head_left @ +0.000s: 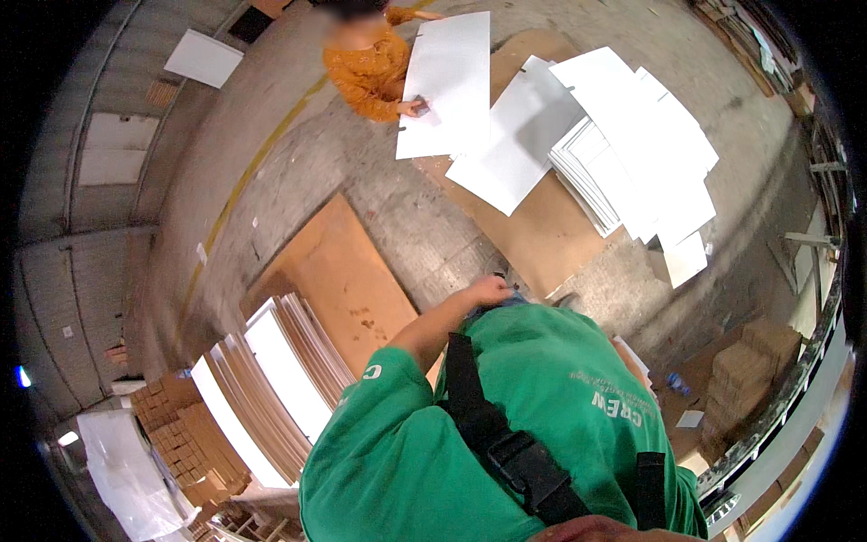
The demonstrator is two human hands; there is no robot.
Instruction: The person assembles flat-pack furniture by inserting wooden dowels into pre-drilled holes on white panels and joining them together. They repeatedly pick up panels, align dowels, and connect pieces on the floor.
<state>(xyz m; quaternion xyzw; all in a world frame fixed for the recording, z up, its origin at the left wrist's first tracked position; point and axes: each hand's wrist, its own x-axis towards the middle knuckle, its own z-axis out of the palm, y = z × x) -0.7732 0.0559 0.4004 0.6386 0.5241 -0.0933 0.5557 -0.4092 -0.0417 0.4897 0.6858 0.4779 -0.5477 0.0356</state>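
My left hand [490,288] is at my waist, in front of my green shirt [551,361]. Its fingers look curled, and a small dark thing shows at them, too small to name. My right hand is out of sight. Beyond my left hand lies a brown board [533,239] on the floor. On it rest a white panel [515,144], a stack of white panels [587,167] seen edge-on, and several overlapping white sheets [646,144].
Another person in an orange top [366,72] holds a white panel [447,86] upright across the floor. A second brown board [339,271] lies left, beside stacked panels [262,397]. Cardboard stacks [185,434] stand lower left; more cardboard [754,370] stands right.
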